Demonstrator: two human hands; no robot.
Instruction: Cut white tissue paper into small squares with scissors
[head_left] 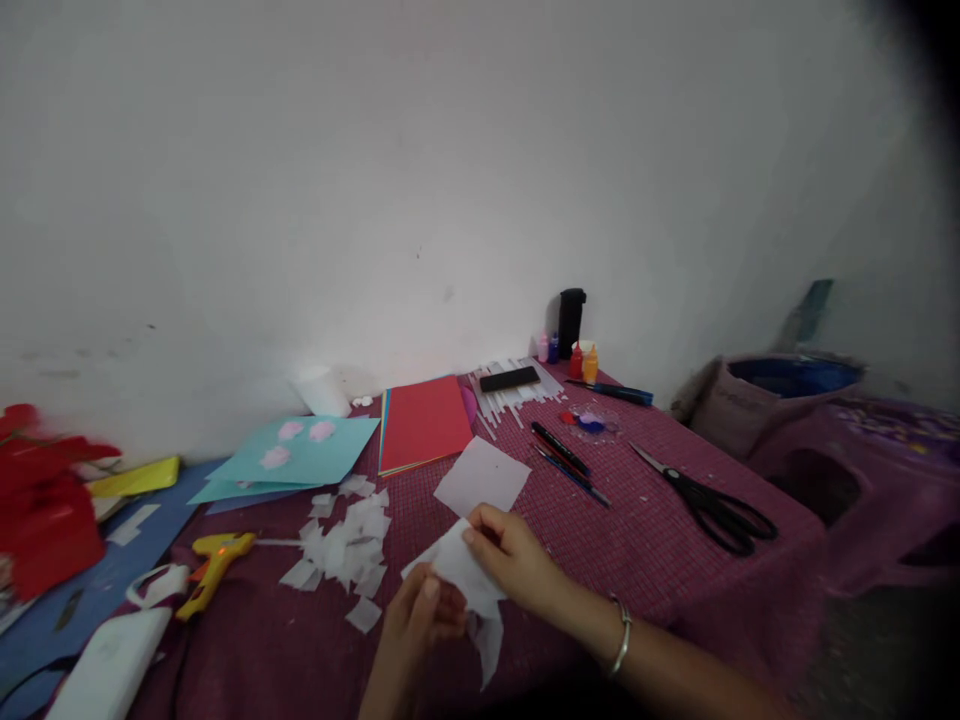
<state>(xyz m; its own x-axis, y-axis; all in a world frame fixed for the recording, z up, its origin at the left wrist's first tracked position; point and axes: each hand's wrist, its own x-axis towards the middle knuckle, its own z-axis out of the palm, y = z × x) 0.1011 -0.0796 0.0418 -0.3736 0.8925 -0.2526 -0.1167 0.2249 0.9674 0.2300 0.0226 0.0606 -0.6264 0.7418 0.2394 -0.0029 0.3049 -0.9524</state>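
Note:
Both hands grip one thin white sheet of tissue paper point(466, 568) above the near edge of the table. My left hand point(420, 610) pinches its lower left part, fingers curled. On the upper right side, my right hand point(517, 560) holds it between thumb and fingers. A loose strip of the sheet hangs below the hands. Just beyond them lies a square of white paper point(484, 477). To the left is a loose heap of small white tissue pieces point(349, 540).
A yellow glue gun point(214, 570) and a white power strip point(112, 665) lie at left. Light-blue sheets point(300, 455) and red paper point(426, 425) sit behind. Black-handled scissors point(709, 500), a black marker point(560, 447) and paint bottles point(591, 364) are at right. A pink stool point(862, 490) stands beyond the table.

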